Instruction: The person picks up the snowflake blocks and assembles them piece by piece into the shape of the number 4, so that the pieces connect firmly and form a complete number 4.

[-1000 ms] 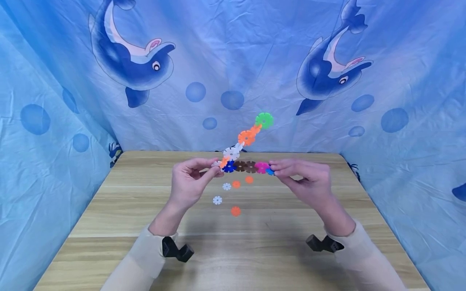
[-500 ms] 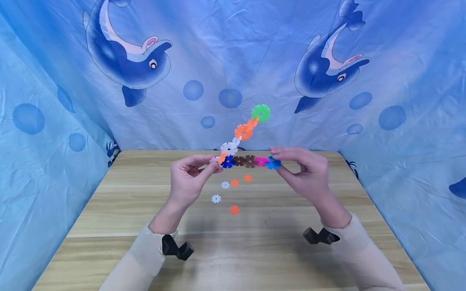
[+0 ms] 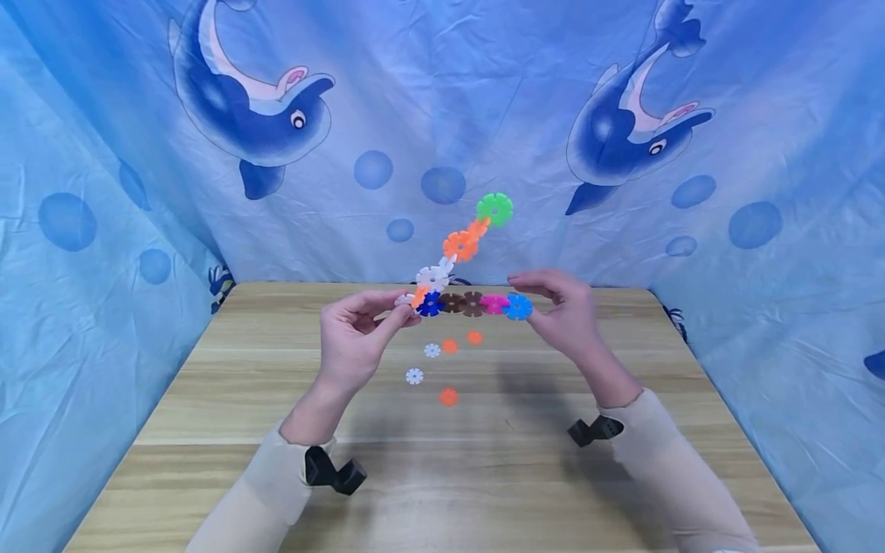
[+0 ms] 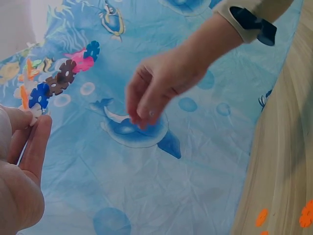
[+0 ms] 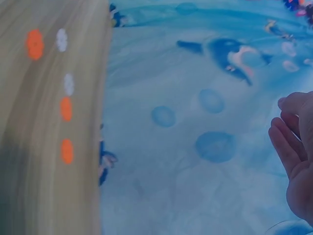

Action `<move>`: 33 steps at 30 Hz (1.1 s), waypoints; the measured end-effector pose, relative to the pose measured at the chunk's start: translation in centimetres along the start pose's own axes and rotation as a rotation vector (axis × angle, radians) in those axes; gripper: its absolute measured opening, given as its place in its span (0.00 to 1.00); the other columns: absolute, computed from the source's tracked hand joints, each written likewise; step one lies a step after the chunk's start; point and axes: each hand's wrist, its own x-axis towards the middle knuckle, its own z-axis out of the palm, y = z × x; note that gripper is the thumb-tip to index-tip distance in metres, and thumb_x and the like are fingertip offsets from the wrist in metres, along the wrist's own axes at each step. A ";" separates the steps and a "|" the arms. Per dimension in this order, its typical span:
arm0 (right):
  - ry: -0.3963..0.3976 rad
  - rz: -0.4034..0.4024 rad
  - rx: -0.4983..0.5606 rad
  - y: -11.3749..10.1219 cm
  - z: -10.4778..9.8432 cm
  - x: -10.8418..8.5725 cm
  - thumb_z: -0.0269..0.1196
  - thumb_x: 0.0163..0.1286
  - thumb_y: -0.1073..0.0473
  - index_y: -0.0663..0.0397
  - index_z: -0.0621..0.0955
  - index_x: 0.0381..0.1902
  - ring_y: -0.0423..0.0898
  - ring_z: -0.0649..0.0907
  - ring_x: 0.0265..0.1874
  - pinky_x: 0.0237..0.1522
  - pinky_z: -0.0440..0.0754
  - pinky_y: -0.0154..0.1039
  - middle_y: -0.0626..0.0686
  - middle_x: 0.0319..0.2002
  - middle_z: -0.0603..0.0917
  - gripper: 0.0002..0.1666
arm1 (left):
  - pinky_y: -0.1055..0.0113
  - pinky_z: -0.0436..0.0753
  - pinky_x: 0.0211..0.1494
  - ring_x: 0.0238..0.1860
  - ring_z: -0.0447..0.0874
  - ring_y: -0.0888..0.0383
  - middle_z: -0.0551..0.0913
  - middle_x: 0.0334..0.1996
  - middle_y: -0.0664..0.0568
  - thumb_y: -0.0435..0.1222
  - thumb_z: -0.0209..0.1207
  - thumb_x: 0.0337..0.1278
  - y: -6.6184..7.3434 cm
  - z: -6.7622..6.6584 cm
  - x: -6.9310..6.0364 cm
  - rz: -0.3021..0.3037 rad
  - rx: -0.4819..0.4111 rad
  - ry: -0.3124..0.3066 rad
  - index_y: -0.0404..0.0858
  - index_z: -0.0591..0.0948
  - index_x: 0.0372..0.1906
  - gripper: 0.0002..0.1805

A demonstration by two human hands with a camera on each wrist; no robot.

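Observation:
My left hand (image 3: 356, 330) pinches a white notched plastic disc (image 4: 36, 115) between thumb and fingers, holding a joined construction of flower-shaped discs above the table. One row runs right from it: a dark blue disc (image 3: 430, 305), two brown discs (image 3: 473, 304), a pink disc (image 3: 495, 305) and a light blue disc (image 3: 518, 306) at the end. A second branch rises diagonally through white discs (image 3: 432, 279) and orange discs (image 3: 459, 246) to a green disc (image 3: 495, 209). My right hand (image 3: 570, 315) holds nothing; the left wrist view shows it apart from the row, fingers loosely bent.
Loose discs lie on the wooden table (image 3: 276, 415) below the hands: two white discs (image 3: 414, 376) and several orange discs (image 3: 449, 397). A blue curtain (image 3: 442, 92) with printed dolphins encloses the table at the back and both sides.
My right hand has let go of the light blue disc at the row's right end and drawn away from it. The left hand keeps its pinch, and the construction has risen slightly.

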 end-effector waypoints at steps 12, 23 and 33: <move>-0.191 0.324 -0.135 5.9 2.9 -1.7 0.77 0.63 0.65 0.54 0.91 0.48 0.52 0.88 0.38 0.37 0.83 0.32 0.56 0.46 0.93 0.15 | 0.62 0.94 0.42 0.37 0.96 0.60 0.94 0.42 0.54 0.13 0.64 0.59 0.1 0.0 -0.1 0.020 0.013 -0.005 0.25 0.89 0.47 0.13; -0.245 0.488 -0.035 8.6 5.6 -3.4 0.76 0.66 0.63 0.56 0.90 0.49 0.48 0.91 0.36 0.38 0.90 0.34 0.57 0.41 0.94 0.13 | 0.62 0.94 0.43 0.38 0.96 0.60 0.94 0.43 0.55 0.14 0.64 0.60 0.3 -0.2 -0.1 0.034 0.016 -0.017 0.24 0.88 0.47 0.13; -0.462 0.543 -0.201 9.5 7.9 -4.6 0.74 0.70 0.57 0.51 0.82 0.61 0.53 0.92 0.49 0.48 0.95 0.44 0.56 0.55 0.90 0.24 | 0.60 0.94 0.43 0.40 0.96 0.60 0.94 0.43 0.55 0.14 0.64 0.60 0.3 -0.2 -0.1 0.027 -0.012 -0.024 0.30 0.90 0.47 0.15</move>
